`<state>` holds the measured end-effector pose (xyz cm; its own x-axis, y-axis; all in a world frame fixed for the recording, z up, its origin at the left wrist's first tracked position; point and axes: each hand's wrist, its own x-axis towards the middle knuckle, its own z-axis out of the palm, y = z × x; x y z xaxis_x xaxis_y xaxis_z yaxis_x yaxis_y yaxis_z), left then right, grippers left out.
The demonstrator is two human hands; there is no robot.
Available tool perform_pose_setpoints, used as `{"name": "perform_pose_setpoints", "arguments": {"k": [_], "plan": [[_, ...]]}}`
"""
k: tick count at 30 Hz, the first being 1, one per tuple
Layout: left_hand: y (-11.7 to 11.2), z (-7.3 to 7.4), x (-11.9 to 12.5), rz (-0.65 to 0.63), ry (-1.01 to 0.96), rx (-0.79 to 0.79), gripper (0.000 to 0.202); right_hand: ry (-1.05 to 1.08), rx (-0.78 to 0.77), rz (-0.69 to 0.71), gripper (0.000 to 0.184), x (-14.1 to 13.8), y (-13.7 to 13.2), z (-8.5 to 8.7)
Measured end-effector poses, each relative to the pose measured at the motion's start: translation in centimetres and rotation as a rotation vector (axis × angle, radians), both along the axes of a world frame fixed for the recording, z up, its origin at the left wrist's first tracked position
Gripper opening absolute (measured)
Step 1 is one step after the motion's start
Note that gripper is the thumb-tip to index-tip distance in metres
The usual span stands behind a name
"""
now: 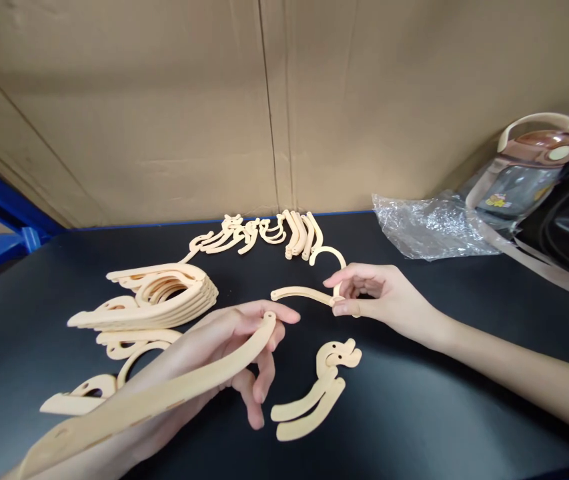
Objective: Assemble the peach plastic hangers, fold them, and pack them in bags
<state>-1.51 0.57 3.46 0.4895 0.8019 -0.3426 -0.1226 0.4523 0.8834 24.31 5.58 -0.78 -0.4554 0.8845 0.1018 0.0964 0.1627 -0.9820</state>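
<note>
My right hand (381,293) pinches a beige plastic hanger hook (331,253) by its stem. A slim curved arm (299,292) extends leftward from the pinched fingers; whether it is joined to the hook is hidden. Across my left hand (244,347) lies a long curved hanger arm (184,387), close to the camera, its holed tip by the fingers. The left index finger points toward the right hand, and the other fingers are curled. Below the hands, a small hanger head piece (334,355) rests by two short curved arms (311,410).
Nested beige hangers (164,300) lie at left, with a loose one (84,393) nearer. Along the back are small hanger parts (241,233) and curved arms (301,233). Clear plastic wrap (434,223) and a strapped water bottle (524,177) stand right, before a cardboard wall (164,107).
</note>
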Motion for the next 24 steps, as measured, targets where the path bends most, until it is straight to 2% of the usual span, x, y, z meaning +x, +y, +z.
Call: {"name": "perform_pose_setpoints", "arguments": {"k": [3,7,9,11,13,15,18,20,22,24], "plan": [[0.0,-0.4,-0.1,-0.058,-0.011,-0.054,0.037,-0.009,0.041,0.014,0.019,0.0,0.0,0.0],[-0.1,-0.5,0.2,0.031,0.046,-0.183,0.054,-0.022,0.053,0.011,0.015,0.0,-0.2,0.1],[-0.1,-0.5,0.3,0.01,0.082,-0.157,0.054,-0.031,0.054,0.022,0.016,-0.1,-0.3,0.1],[0.0,-0.5,0.4,-0.014,0.128,-0.056,0.045,-0.032,0.06,0.037,0.024,-0.1,-0.4,0.2],[0.1,-0.6,0.5,-0.017,0.226,0.113,0.04,-0.023,0.071,0.038,0.038,-0.1,-0.4,0.2],[0.0,-0.8,0.5,-0.022,0.39,0.371,0.038,-0.02,0.082,0.027,0.04,-0.1,-0.5,0.1],[-0.6,-1.1,0.7,-0.008,0.73,0.982,0.031,-0.034,0.12,0.017,0.03,0.0,-0.4,0.1],[-1.2,-1.3,0.9,0.002,0.891,1.351,0.029,-0.042,0.155,0.007,0.023,0.1,-0.5,0.2],[-1.7,-1.3,1.2,-0.009,0.95,1.572,0.026,-0.035,0.173,-0.005,0.015,0.2,-0.6,0.4],[-2.1,-1.3,1.6,-0.017,0.989,1.692,0.02,-0.024,0.177,-0.016,0.015,0.3,-0.8,0.7]]}}
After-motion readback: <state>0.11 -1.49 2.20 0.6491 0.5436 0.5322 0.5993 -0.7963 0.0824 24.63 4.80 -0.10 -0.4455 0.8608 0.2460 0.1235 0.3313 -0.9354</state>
